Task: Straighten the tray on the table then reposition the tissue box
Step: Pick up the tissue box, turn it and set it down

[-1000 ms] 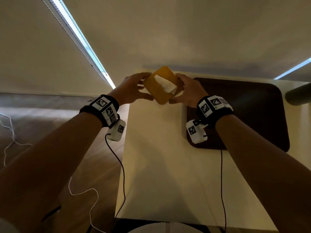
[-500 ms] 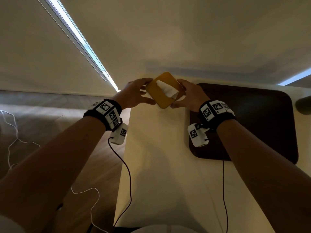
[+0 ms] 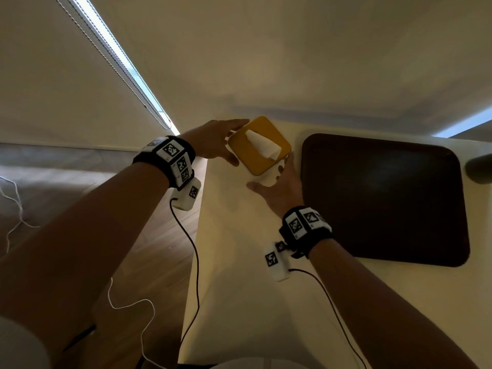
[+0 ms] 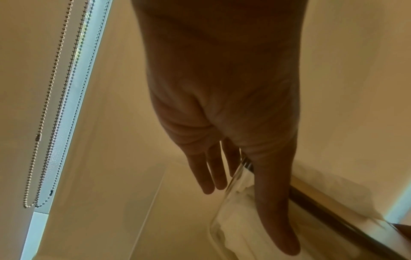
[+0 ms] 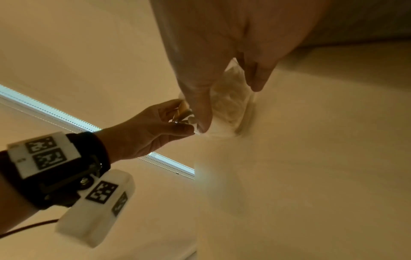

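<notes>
The tissue box (image 3: pixel 259 153), clear-walled with a yellow lid and a white tissue sticking up, stands corner-on at the table's far left. My left hand (image 3: pixel 238 142) holds its left corner, fingers along the far wall and thumb on the near wall. The left wrist view shows that thumb lying straight along the tissue box's (image 4: pixel 235 219) clear wall. My right hand (image 3: pixel 266 175) straddles the near corner, thumb on one side and fingertips on the other, as the right wrist view shows around the box (image 5: pixel 231 105). The dark brown tray (image 3: pixel 383 198) lies flat to the right of the box, with neither hand on it.
The cream table (image 3: pixel 239 262) ends just left of the box, with wooden floor and loose cables (image 3: pixel 127 304) below. A dark rounded object (image 3: pixel 479 169) sits at the right edge beyond the tray. A wall and a window blind with a bead chain (image 4: pixel 55 88) stand behind.
My right hand has slid back from the box's right side to its near corner, off the tray. The left hand stays on the left corner. The box has turned slightly.
</notes>
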Demonstrator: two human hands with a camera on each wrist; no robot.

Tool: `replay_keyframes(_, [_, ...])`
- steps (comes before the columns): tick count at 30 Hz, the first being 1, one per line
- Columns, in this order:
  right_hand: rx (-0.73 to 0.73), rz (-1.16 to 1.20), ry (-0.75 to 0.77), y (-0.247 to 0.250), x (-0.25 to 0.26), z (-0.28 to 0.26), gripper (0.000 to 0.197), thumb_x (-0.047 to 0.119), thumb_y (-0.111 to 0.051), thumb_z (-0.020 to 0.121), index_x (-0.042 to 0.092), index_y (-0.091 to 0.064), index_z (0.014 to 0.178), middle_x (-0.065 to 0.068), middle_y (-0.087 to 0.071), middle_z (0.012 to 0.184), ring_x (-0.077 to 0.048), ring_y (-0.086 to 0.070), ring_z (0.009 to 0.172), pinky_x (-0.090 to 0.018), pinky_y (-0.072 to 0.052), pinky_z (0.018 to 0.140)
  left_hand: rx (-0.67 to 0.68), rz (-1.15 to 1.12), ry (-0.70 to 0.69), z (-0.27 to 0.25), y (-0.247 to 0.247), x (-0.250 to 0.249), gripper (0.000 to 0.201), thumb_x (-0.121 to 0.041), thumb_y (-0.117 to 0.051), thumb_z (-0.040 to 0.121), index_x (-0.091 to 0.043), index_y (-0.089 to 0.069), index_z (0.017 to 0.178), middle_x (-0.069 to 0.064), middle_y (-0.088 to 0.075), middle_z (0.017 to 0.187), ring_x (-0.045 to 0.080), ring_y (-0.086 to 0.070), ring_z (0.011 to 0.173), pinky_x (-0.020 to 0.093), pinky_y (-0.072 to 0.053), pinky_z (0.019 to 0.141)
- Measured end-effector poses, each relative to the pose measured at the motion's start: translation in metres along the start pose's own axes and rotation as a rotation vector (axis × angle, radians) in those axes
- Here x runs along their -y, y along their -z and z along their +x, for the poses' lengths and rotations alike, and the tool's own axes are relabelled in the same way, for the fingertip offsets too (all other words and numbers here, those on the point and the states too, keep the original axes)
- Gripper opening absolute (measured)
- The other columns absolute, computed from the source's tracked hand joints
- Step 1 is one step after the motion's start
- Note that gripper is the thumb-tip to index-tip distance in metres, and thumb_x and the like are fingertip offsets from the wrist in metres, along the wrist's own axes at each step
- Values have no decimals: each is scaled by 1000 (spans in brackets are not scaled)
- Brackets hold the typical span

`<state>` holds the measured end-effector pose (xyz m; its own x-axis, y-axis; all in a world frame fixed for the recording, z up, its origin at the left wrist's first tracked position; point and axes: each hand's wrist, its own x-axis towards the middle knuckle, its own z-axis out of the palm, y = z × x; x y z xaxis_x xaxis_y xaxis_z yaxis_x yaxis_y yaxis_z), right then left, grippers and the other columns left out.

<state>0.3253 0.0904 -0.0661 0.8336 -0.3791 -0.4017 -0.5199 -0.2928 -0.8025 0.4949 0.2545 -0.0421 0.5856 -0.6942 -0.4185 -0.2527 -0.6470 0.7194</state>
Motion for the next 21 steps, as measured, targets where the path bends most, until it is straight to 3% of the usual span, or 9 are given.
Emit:
replay_keyframes(4, [-63,71,-52,-9,0,4,120,46,-89,56,30,-18,151,0,-48,145,-21,-50,130,-48,-48,103,14,13,-39,-1,1,-5,100,-17,-92,65,-26,-39,149,-1,-58,136,16,-54,116,32,-45,96])
replay_keyframes(6, [-54,90,-25,-5,2,5,114,39,-89,61,29,-21,151,-1,-49,145,-20,-51,129,-46,-48,103,-8,-19,-34,-4,-1,-3,97,-15,-91,67,-22,-40,149,1,-58,135,17,-56,115,26,-46,93])
replay_keyframes(9, [14,112,49,9,2,10,104,23,-87,70,28,-24,152,-3,-49,145,-18,-51,129,-35,-47,103,-93,-54,-36,-12,-9,1,94,-18,-90,68,-22,-42,149,0,-62,130,14,-60,110,8,-47,83])
replay_keyframes(11, [78,83,83,20,2,18,105,23,-87,70,30,-23,153,-3,-49,146,-17,-52,128,-35,-48,104,-173,-106,-22,-18,-17,2,95,-18,-90,68,-24,-42,149,-2,-64,126,9,-62,107,2,-48,81])
replay_keyframes(13, [151,41,87,29,3,26,109,22,-88,70,31,-19,154,-2,-48,148,-15,-53,128,-38,-48,104,-240,-166,1,-24,-27,2,97,-19,-91,67,-24,-41,151,-2,-65,126,7,-63,108,3,-48,87])
replay_keyframes(18, [341,-8,122,48,11,45,107,9,-85,72,25,-19,155,-1,-52,145,-16,-55,128,-40,-48,106,-362,-272,36,-37,-53,3,94,-19,-90,68,-21,-43,150,-4,-67,122,4,-64,105,-1,-45,78])
replay_keyframes(21, [384,-82,154,53,14,50,102,6,-83,74,22,-21,155,-1,-55,139,-16,-55,125,-35,-48,105,-410,-383,59,-41,-65,3,90,-10,-89,69,-16,-45,148,-11,-64,117,-9,-64,98,3,-48,79])
